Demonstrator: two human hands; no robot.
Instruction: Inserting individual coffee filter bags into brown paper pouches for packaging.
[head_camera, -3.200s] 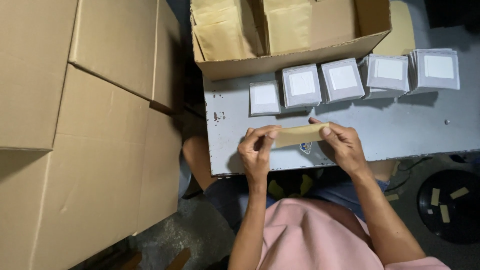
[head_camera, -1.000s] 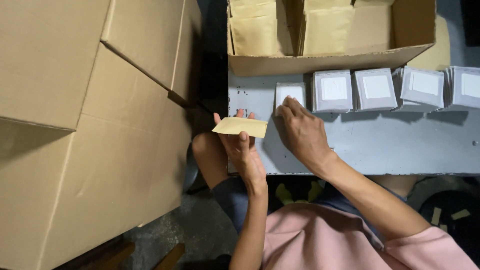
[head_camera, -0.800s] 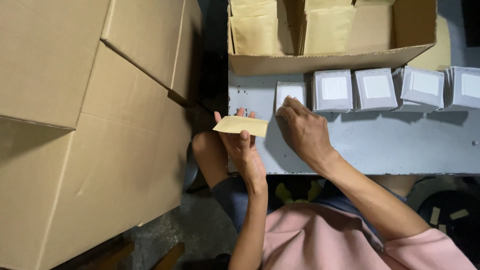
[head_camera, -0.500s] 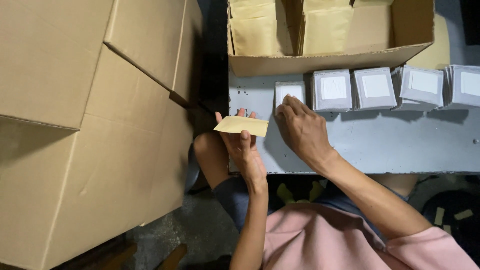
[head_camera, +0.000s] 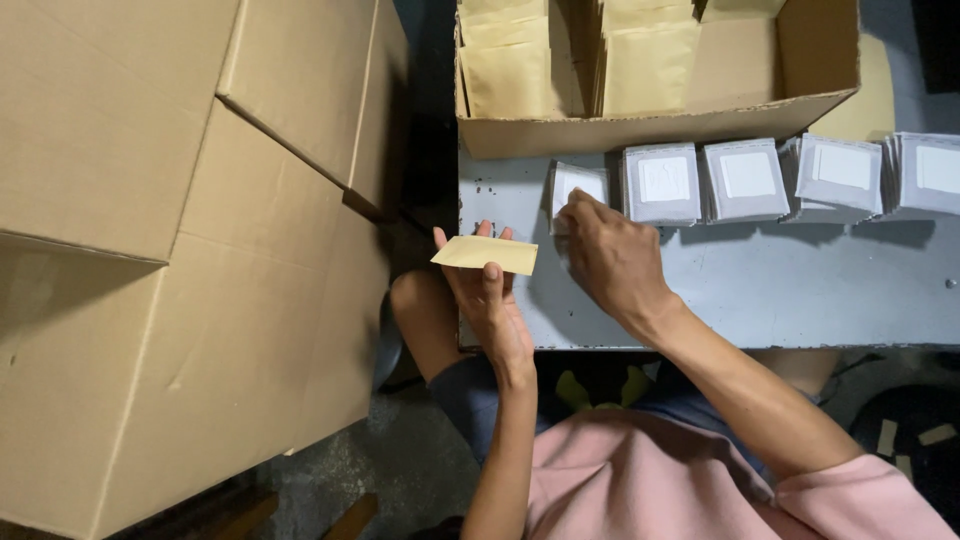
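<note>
your left hand (head_camera: 492, 300) holds a small flat tan paper envelope (head_camera: 485, 254) at the near left corner of the grey metal counter (head_camera: 780, 290). grip closed on it: thumb on top, fingers under, fingertips showing past its far edge. envelope lies roughly flat, slightly tilted, over the counter's left edge and clear of the surface as far as you can tell.

your right hand (head_camera: 612, 258) is palm down on the counter just right of the envelope, not touching it. its fingertips rest on the leftmost small grey square packet with a white label (head_camera: 576, 183). fingers curl over the packet's near edge, but you can't tell whether the grip is really closed on it or just touching. that packet stands tilted against the front wall of the open cardboard box (head_camera: 660, 128) at the counter's far side.

right of it, a row of more grey square packets with white labels (head_camera: 745, 178) runs along the box front toward the right edge of the view, each leaning back, near one another. inside the box, stacks of tan paper envelopes (head_camera: 645, 65) stand upright in two groups.

left of the counter, large closed cardboard cartons (head_camera: 180, 250) fill the view, with a dark gap between them and the counter. your pink shirt (head_camera: 650, 480) shows at the bottom. dark floor below.
</note>
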